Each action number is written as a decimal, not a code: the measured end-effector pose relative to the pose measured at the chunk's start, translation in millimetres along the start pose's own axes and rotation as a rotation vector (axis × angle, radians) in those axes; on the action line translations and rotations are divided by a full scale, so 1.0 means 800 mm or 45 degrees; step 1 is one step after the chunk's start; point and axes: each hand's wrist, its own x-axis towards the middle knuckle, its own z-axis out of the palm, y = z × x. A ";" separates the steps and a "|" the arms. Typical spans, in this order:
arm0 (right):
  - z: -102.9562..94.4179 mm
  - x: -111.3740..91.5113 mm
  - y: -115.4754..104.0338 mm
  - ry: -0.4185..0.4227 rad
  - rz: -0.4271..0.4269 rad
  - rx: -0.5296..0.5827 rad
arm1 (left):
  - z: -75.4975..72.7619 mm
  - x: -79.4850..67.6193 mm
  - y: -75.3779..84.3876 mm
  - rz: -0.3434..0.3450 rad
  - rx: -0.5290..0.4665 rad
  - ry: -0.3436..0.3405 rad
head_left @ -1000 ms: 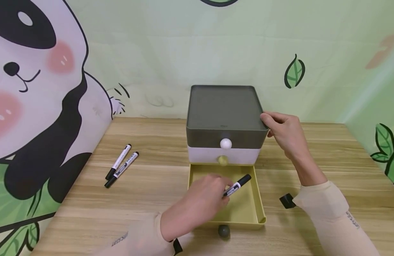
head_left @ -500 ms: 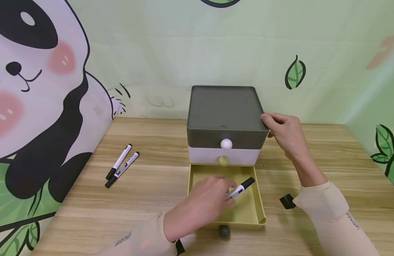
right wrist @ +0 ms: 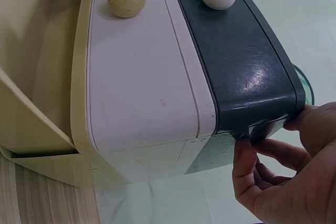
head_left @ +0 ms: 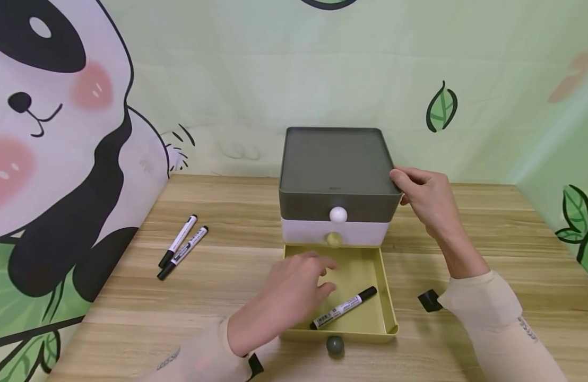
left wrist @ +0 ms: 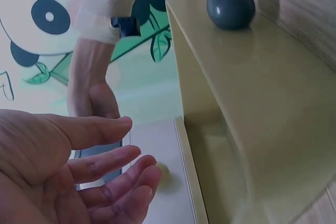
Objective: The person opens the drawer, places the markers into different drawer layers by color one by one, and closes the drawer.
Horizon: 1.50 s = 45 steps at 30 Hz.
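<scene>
A black-capped marker (head_left: 344, 307) lies slantwise in the pulled-out yellow drawer (head_left: 388, 313). Over the drawer's left part hovers my left hand (head_left: 296, 286), thumb and fingers apart and holding nothing; the left wrist view shows the empty gap between them. The drawer belongs to a stacked drawer box (head_left: 337, 159) with a dark grey top tier and a white middle tier, both closed. My right hand (head_left: 425, 199) grips the top tier's right edge, thumb above; in the right wrist view its fingers (right wrist: 244, 169) press against the side.
Two more markers (head_left: 181, 252) lie side by side on the wooden table (head_left: 227, 297) at the left. A dark round knob (head_left: 335, 345) sticks out from the drawer's front. Behind stands a green wall (head_left: 227, 79) with a panda print.
My left hand has let go of the marker, which now lies in the drawer, and has drawn slightly left with its fingers spread. The right hand stays on the box edge.
</scene>
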 end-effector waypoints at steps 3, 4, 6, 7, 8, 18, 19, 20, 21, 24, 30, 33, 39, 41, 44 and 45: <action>0.000 0.000 0.000 0.000 0.000 0.004 | -0.005 -0.003 -0.011 -0.012 -0.008 0.059; 0.000 0.000 -0.001 0.001 0.000 0.004 | -0.006 -0.003 -0.015 -0.011 -0.008 0.083; 0.000 0.000 -0.001 0.004 0.001 0.005 | -0.010 -0.005 -0.023 -0.011 -0.003 0.125; 0.000 0.000 -0.001 0.005 0.001 0.005 | -0.012 -0.006 -0.027 -0.015 0.000 0.144; 0.000 0.000 -0.002 0.006 0.001 0.005 | -0.014 -0.007 -0.031 -0.025 0.002 0.158; 0.000 0.000 -0.002 -0.001 0.001 0.009 | -0.037 -0.017 -0.072 -0.179 -0.033 0.230; 0.000 0.000 -0.002 0.000 0.001 0.013 | -0.040 -0.018 -0.078 -0.196 -0.034 0.229; 0.000 0.000 -0.002 0.001 0.002 0.014 | -0.043 -0.019 -0.083 -0.214 -0.032 0.229; 0.000 0.000 -0.003 0.001 0.004 0.016 | -0.046 -0.020 -0.088 -0.230 -0.028 0.230; 0.000 0.000 -0.003 0.004 0.008 0.016 | -0.054 -0.023 -0.103 -0.259 -0.025 0.249; 0.000 0.000 -0.003 0.003 0.017 0.003 | -0.066 -0.035 -0.125 -0.258 -0.022 0.310; 0.000 0.000 -0.003 0.000 0.016 0.002 | -0.072 -0.042 -0.134 -0.264 -0.011 0.336; -0.001 -0.001 0.000 -0.001 0.007 0.006 | -0.083 -0.051 -0.151 -0.305 0.007 0.359; -0.001 0.000 0.000 -0.004 0.005 0.006 | -0.086 -0.054 -0.157 -0.325 0.004 0.357; -0.001 0.001 0.000 -0.005 0.005 0.009 | -0.090 -0.059 -0.166 -0.355 0.004 0.357; -0.001 0.001 0.000 -0.005 0.004 0.011 | -0.091 -0.060 -0.169 -0.360 0.006 0.361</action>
